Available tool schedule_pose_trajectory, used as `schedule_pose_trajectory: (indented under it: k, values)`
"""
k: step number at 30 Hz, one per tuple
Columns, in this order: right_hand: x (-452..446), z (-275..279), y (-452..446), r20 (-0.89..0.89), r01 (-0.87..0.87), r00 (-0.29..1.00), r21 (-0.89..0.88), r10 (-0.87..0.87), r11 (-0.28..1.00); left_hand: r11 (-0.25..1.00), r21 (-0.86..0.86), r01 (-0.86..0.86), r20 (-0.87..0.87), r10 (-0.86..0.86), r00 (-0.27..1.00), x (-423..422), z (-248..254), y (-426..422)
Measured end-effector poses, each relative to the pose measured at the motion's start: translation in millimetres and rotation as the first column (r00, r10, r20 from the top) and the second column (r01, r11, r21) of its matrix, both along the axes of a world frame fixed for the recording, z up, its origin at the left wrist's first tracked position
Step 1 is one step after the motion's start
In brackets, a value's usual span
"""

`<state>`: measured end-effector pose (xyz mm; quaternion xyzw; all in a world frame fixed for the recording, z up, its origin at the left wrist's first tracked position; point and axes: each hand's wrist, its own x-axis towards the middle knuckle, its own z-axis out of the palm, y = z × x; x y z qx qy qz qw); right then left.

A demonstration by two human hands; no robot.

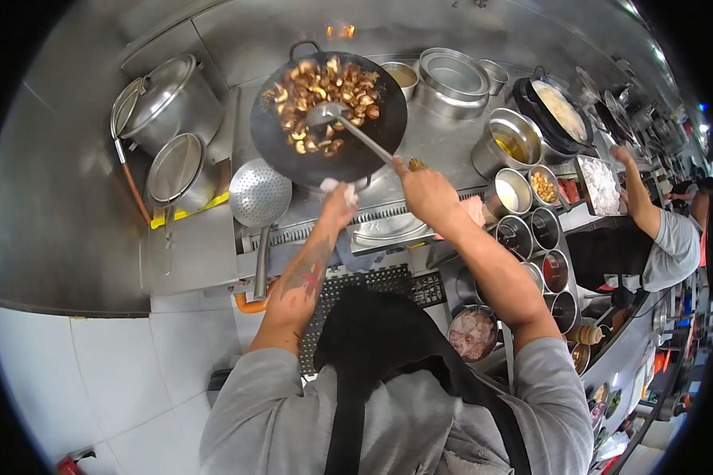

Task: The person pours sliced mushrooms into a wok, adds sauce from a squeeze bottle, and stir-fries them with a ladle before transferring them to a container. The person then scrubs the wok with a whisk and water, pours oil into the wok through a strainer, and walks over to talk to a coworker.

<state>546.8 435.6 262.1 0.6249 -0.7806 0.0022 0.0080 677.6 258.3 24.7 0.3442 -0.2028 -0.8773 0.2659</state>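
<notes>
A black wok (pixel 317 162) sits over the stove, tilted so that brown mushroom pieces (pixel 317 83) lie mostly on its far side, some seeming airborne. My right hand (pixel 429 192) is wrapped round the handle of a metal ladle (pixel 326 116), whose bowl is among the mushrooms. At the wok's near edge, my left hand (pixel 340 204) is closed on a white cloth (pixel 341 188), against the near handle, which is mostly hidden. Left of the wok lies a perforated strainer (pixel 261 192), its handle pointing toward me.
A lidded pot (pixel 170 99) and a mesh strainer (pixel 176 168) stand left. To the right are an oil pot (pixel 509 142), several seasoning containers (pixel 515 233) and a bowl of raw meat (pixel 474 332). A co-worker (pixel 661 241) reaches over a white tray (pixel 600 186).
</notes>
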Motion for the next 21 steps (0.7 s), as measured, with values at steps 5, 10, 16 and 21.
schedule_pose_trajectory:
  k: [5,10,16,21]
  values:
    - [-10.0,63.9,37.3,-0.109,-0.017,0.994,0.06,0.024,0.998,0.99,0.054,-0.126,0.111,0.12,0.987,1.7,9.8,21.5]
    - [-24.3,188.7,90.2,0.104,-0.103,0.991,0.154,0.088,0.983,0.984,0.151,-0.093,0.037,0.088,0.995,20.7,91.3,-14.1]
    - [-17.9,102.9,38.0,0.095,-0.087,0.992,0.1,0.077,0.991,0.97,0.24,-0.047,0.071,0.03,0.997,-3.3,111.6,-32.4]
    - [-1.3,-5.2,-8.2,0.035,0.051,0.998,-0.021,-0.05,0.998,0.999,0.002,0.032,0.051,-0.032,0.998,-4.7,-10.1,2.7]
